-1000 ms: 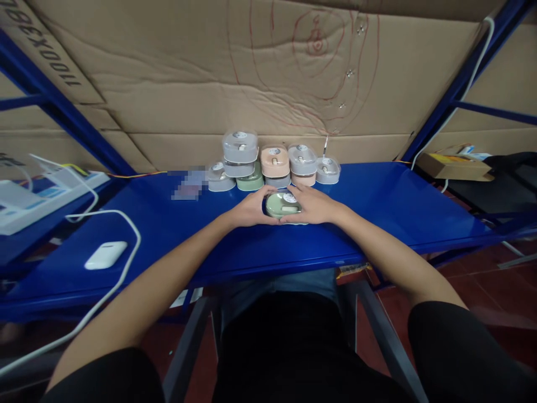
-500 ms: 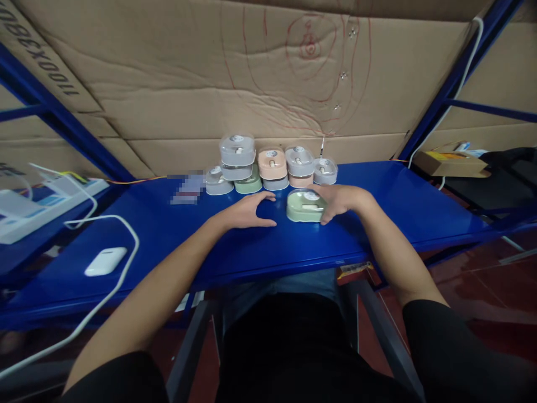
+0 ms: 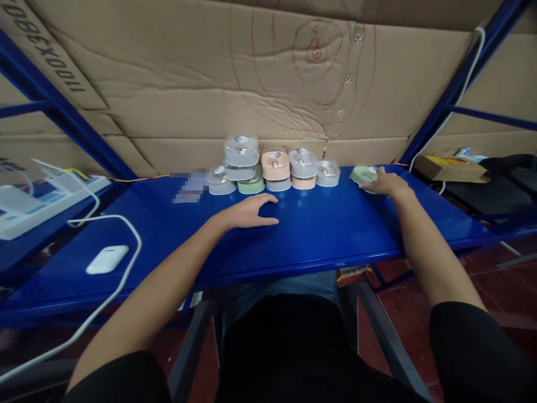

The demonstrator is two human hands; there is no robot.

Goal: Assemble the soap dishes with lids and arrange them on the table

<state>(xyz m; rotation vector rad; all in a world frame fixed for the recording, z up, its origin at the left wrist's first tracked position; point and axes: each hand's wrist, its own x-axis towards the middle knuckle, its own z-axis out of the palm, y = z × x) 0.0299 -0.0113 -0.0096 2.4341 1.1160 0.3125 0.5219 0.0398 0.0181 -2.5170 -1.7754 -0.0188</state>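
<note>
My right hand [image 3: 386, 182] grips a pale green oval box [image 3: 361, 174] with a clear lid, near the back right of the blue table [image 3: 310, 235]. The fingers and palm cover the box's right side. My left hand [image 3: 251, 211] rests at the middle of the table, thumb and fingers apart, with nothing between them. Behind it, similar boxes stand in a row: a grey box [image 3: 241, 151] tops the tallest stack, a peach box [image 3: 276, 164] tops the one beside it, and a single grey box [image 3: 328, 173] is at the row's right end.
A white earbud case [image 3: 108, 259] lies at the left near a white cable [image 3: 136, 235]. A white power strip [image 3: 54, 207] is beyond them. Cardboard [image 3: 180, 73] backs the table, and a small carton [image 3: 451, 168] stands off to the right.
My right hand has carried the green box from the front middle to the back right, past the end of the row. My left hand has stayed almost in place.
</note>
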